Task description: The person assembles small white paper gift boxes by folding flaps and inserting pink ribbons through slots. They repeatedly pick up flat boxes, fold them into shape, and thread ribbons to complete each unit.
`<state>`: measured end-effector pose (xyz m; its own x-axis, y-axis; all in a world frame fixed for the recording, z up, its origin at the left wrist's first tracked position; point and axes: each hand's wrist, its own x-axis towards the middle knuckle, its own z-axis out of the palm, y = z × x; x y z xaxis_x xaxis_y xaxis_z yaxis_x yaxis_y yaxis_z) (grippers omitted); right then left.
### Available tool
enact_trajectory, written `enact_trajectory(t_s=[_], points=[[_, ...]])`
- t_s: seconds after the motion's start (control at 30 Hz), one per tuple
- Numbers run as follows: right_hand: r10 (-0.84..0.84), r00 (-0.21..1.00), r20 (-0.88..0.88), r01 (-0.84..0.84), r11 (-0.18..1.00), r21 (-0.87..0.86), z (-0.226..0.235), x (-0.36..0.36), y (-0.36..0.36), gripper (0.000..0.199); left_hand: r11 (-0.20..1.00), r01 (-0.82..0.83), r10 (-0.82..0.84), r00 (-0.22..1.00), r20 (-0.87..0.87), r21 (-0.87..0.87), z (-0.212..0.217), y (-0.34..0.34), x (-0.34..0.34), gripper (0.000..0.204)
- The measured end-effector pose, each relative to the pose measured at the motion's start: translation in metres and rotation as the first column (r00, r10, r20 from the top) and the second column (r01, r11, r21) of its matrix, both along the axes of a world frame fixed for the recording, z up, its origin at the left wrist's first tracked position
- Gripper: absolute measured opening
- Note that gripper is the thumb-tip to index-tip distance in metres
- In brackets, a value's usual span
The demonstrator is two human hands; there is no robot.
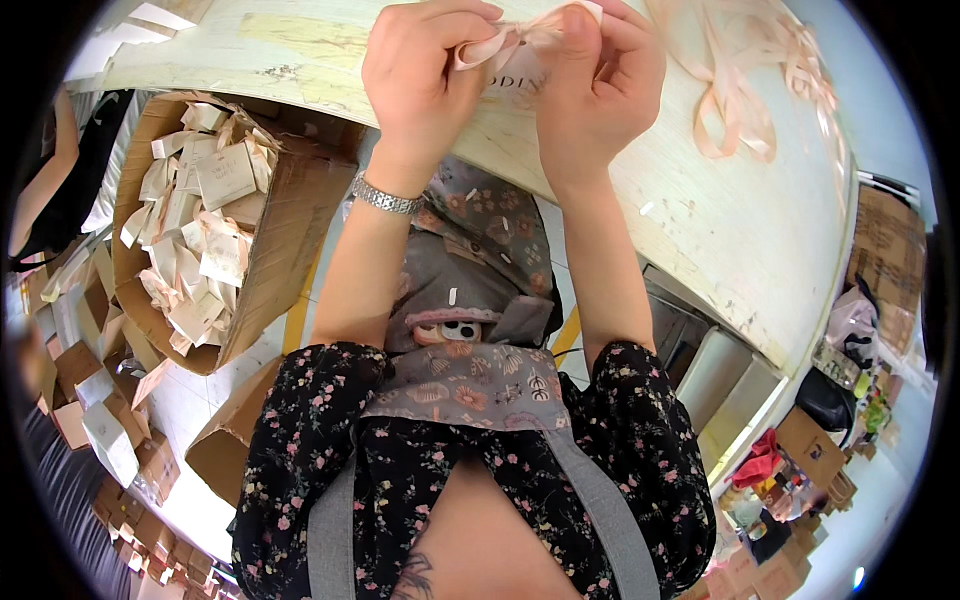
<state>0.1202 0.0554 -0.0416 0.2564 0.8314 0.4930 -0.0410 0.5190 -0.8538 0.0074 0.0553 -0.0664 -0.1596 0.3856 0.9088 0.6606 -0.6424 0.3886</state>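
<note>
Both hands are raised at the far edge of the view, over the table, close together on a pale pink satin ribbon bow [522, 36]. My left hand [425, 65] has its fingers curled and pinches one loop of the bow. My right hand [600, 85] presses the other side between thumb and fingers. A knot shows at the bow's middle. Under it lies a pale, partly hidden surface with dark print [518, 82]; I cannot tell what it belongs to. To the right of my right hand, loose lengths of the same ribbon [735, 110] lie on the table.
The whitewashed wooden table [740, 220] spans the far side. A large cardboard carton [285, 225] at the left holds many small cream boxes with ribbons [228, 175]. Another person's arm [60, 150] shows at the far left. Brown cartons [885, 255] stand at the right.
</note>
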Motion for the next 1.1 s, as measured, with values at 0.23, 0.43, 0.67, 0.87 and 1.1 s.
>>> enact_trajectory(t_s=[0.23,0.43,0.67,0.87,1.1], points=[[-0.144,0.979,0.146,0.108,0.968,0.228,-0.017,0.005,0.017,0.013,0.997,0.052,-0.050,0.998,0.038,-0.056,0.003,-0.004,-0.001,0.019],[0.479,0.857,0.190,-0.489,0.872,0.004,0.023,-0.056,-0.005,0.023,0.933,-0.310,0.274,0.941,-0.197,-0.181,0.050,-0.060,-0.104,0.021],[0.056,0.548,0.835,-0.044,0.998,-0.038,0.067,-0.088,0.165,0.052,0.465,-0.659,0.473,0.750,-0.463,-0.591,0.089,-0.186,-0.253,0.054],[-0.020,0.276,0.961,0.244,0.968,-0.050,0.065,-0.064,0.241,0.059,0.742,-0.283,0.076,0.936,-0.344,-0.607,0.061,-0.094,-0.138,0.039],[-0.069,0.381,0.922,-0.050,0.994,0.095,0.047,0.036,0.162,0.042,0.850,0.037,-0.086,0.994,-0.069,-0.526,0.061,-0.001,-0.074,0.052]])
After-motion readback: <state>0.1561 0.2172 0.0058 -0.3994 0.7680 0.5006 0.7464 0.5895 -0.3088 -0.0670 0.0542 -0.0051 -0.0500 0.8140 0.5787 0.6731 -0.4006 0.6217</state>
